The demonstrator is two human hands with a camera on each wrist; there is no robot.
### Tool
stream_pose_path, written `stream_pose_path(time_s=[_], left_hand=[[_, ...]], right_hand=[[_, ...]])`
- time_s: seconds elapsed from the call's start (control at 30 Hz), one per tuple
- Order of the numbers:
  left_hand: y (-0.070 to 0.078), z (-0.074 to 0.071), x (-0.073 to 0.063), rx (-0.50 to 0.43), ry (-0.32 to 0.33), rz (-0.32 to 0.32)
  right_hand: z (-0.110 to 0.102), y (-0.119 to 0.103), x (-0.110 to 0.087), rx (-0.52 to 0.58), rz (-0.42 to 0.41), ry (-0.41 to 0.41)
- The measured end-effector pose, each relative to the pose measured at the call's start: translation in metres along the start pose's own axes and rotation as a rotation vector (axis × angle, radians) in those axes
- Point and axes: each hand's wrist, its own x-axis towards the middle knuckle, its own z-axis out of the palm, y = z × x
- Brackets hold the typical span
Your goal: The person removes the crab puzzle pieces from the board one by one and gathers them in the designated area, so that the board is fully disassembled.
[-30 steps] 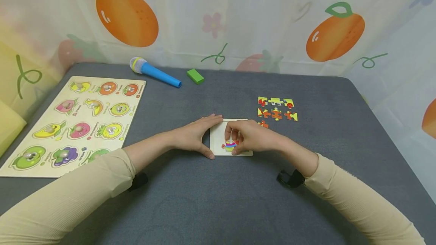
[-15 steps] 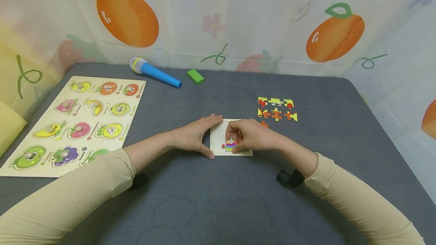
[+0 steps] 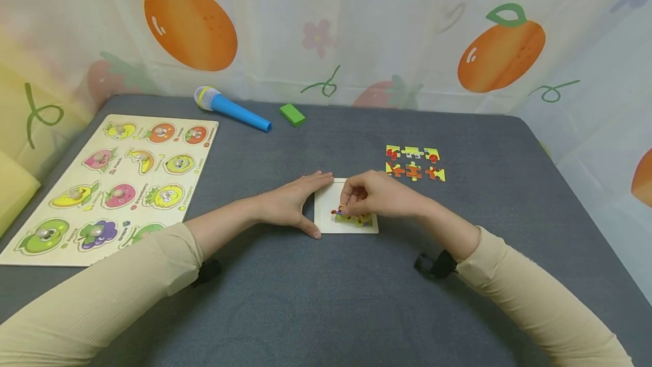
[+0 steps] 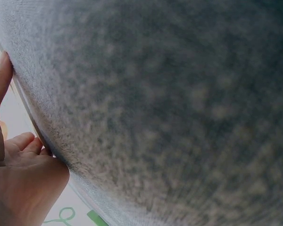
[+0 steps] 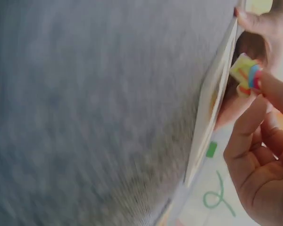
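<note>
A small white puzzle tray (image 3: 326, 197) lies on the dark grey tabletop in front of the person. The left hand (image 3: 290, 204) rests along its left side, thumb at the near corner and fingers stretched to the far corner. Over the tray, the right hand (image 3: 379, 194) pinches a jigsaw puzzle piece (image 5: 245, 71) with yellow, blue and pink on it between thumb and fingertips. The right wrist view has this piece tilted and raised above the tray. Other yellow-and-red puzzle pieces (image 3: 363, 220) lie in the tray's near part, partly hidden by the right hand.
Beyond the right hand, loose jigsaw pieces (image 3: 413, 171) lie in two rows. A wooden fruit knob puzzle board (image 3: 118, 164) takes up the left. Towards the back are a blue toy microphone (image 3: 236, 111) and a green block (image 3: 292, 114), before a fruit-print curtain (image 3: 387, 33).
The right hand has risen slightly and shifted away from the body, tilting the striped piece. More pieces in the tray now show beneath it. The left hand has stayed put.
</note>
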Motion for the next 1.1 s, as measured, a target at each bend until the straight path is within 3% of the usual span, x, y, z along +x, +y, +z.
stream_pose_path(time_s=[0.27, 0.57, 0.9, 1.1], left_hand=[[0.002, 0.0, 0.001, 0.008, -0.004, -0.006], [0.001, 0.001, 0.001, 0.01, -0.001, -0.009], [-0.001, 0.002, 0.002, 0.003, -0.008, -0.028], [0.0, 0.002, 0.001, 0.001, -0.008, -0.03]], right_hand=[[-0.029, 0.009, -0.013, 0.032, 0.059, 0.089], [-0.067, 0.037, -0.038, -0.029, 0.148, 0.154], [-0.086, 0.067, -0.055, -0.04, 0.221, 0.095], [-0.089, 0.075, -0.057, -0.056, 0.22, 0.074]])
